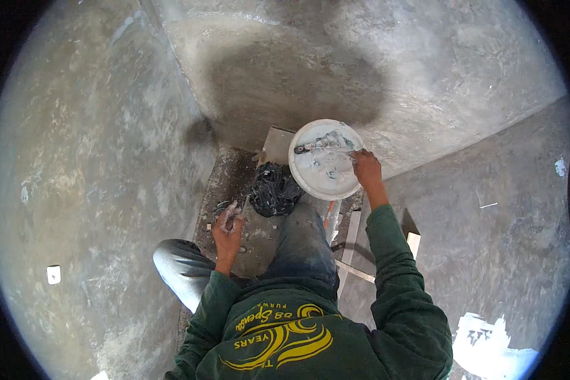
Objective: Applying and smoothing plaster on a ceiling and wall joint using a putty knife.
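Observation:
My right hand (pixel 367 169) grips the right rim of a round white bucket lid (pixel 316 174). What looks like a putty knife (pixel 304 149) lies across the lid, its dark end toward the left and the rest smeared with pale putty. Smaller grey-white dabs dot the lid's surface. My left hand (pixel 228 231) hangs over the floor beside my bent knee, fingers loosely curled and apart, coated with whitish residue; I see nothing held in it. Between the two hands a crumpled black plastic bag (pixel 275 189) sits on a board, close to the lid's left edge.
Grey plastered walls (pixel 95 139) meet in a corner ahead and stand close on both sides. Wooden strips (pixel 356 271) lie to the right of my legs. Small debris (pixel 242 249) is scattered on the floor. A white switch plate (pixel 54 275) is on the left wall.

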